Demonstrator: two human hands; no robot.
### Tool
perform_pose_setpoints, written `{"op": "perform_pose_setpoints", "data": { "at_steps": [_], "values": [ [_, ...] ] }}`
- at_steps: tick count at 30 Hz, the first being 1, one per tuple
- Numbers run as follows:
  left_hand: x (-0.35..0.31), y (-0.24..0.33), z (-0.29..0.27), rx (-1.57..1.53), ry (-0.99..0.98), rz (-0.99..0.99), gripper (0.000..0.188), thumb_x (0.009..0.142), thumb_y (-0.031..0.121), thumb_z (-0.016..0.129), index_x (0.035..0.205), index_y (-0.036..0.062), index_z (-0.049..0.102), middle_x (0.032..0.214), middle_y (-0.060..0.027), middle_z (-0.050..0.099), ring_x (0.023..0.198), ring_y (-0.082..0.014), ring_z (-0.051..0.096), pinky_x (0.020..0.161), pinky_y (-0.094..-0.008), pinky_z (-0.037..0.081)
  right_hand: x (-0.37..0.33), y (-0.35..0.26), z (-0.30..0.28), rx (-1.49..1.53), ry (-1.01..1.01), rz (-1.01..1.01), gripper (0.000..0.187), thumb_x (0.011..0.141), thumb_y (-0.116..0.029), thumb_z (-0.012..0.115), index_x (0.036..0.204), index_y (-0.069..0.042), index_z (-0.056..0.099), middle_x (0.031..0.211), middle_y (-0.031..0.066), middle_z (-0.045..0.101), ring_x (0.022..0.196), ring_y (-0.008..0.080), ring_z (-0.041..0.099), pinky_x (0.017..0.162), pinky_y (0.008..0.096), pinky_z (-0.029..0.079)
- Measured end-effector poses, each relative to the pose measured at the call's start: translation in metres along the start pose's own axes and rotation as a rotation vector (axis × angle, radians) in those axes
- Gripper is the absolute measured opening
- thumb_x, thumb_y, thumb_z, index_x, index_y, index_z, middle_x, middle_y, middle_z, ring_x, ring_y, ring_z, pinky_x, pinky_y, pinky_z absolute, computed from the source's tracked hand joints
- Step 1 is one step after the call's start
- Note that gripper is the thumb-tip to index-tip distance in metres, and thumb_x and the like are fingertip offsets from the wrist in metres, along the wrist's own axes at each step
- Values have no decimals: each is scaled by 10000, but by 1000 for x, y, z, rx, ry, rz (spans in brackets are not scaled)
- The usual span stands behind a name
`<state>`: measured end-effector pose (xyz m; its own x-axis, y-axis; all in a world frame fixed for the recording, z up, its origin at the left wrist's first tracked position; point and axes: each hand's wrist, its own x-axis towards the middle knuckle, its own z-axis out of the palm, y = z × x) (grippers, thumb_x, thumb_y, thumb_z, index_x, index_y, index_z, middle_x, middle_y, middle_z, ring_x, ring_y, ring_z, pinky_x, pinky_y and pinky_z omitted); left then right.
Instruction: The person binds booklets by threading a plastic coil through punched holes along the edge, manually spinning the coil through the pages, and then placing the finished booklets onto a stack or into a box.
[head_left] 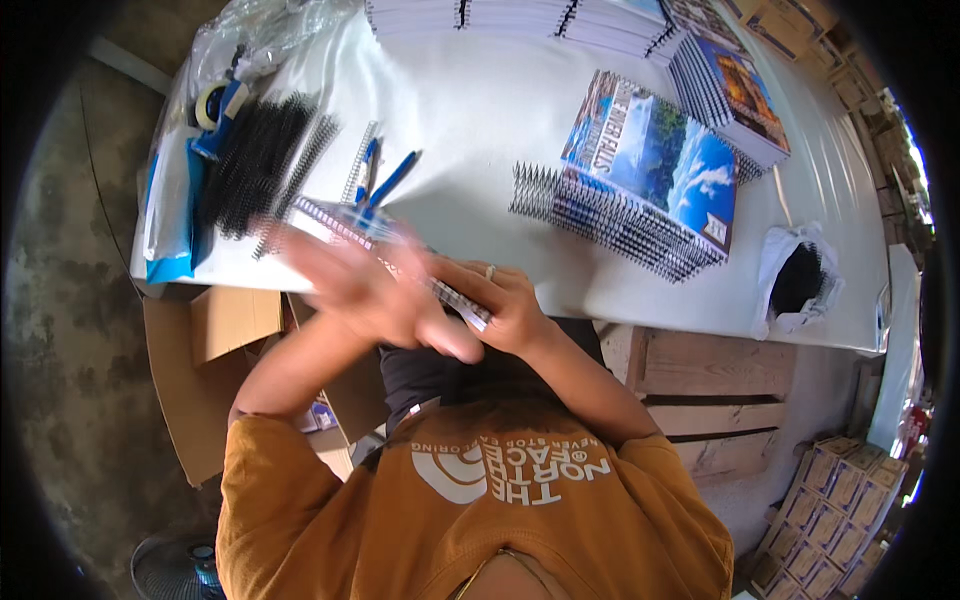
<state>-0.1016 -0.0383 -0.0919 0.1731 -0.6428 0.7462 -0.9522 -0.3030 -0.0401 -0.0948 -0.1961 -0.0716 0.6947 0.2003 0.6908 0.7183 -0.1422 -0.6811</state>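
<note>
Close in front of me, at the table's near edge, is a book (333,222) seen edge-on, with a row of holes or coil loops along its spine. My right hand (505,305), with a ring on one finger, is closed round its near end. My left hand (375,290) is blurred by motion over the book's spine, its fingers stretched out and its thumb apart. It hides the book's middle part. Just beyond the book lie blue pens or tools (385,180) and a loose clear coil (358,160).
A pile of black coils (260,160) lies at left, beside a blue tape dispenser (222,118). Spiral-bound books (650,170) are stacked at right, with more paper stacks (510,22) behind. A white bag (795,280) holds something black. An open cardboard box (185,390) stands below the table.
</note>
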Motion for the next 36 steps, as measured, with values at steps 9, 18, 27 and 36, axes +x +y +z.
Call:
{"op": "perform_pose_setpoints", "data": {
  "at_steps": [9,18,27,36],
  "values": [
    [41,3,-24,50,-51,-404,877,865,531,419,1358,-98,60,1341,-434,29,1237,-595,90,938,-688,136,14,-5,10,91,56,-45,460,826,-124,595,1255,-12,472,1226,193,521,1076,300,559,873,330,455],
    [98,7,-144,46,297,-1018,219,868,56,521,1029,-77,586,844,-122,650,788,-146,612,721,-258,479,113,-68,5,4,-90,-102,266,838,-217,598,1018,-22,624,805,85,631,749,204,604,721,301,457],
    [64,-45,-113,-904,186,-1205,137,806,5,600,942,0,616,814,-8,599,712,-48,531,644,-198,435,90,-31,10,588,-84,647,200,677,91,700,773,14,543,735,78,628,714,109,620,630,222,517],
    [69,-66,-100,-744,-64,-1018,145,726,-10,633,855,23,579,800,-14,583,725,-64,523,642,-222,429,73,-40,14,265,117,560,177,632,57,709,747,19,580,719,95,601,659,155,611,612,264,487]
  ]
}}
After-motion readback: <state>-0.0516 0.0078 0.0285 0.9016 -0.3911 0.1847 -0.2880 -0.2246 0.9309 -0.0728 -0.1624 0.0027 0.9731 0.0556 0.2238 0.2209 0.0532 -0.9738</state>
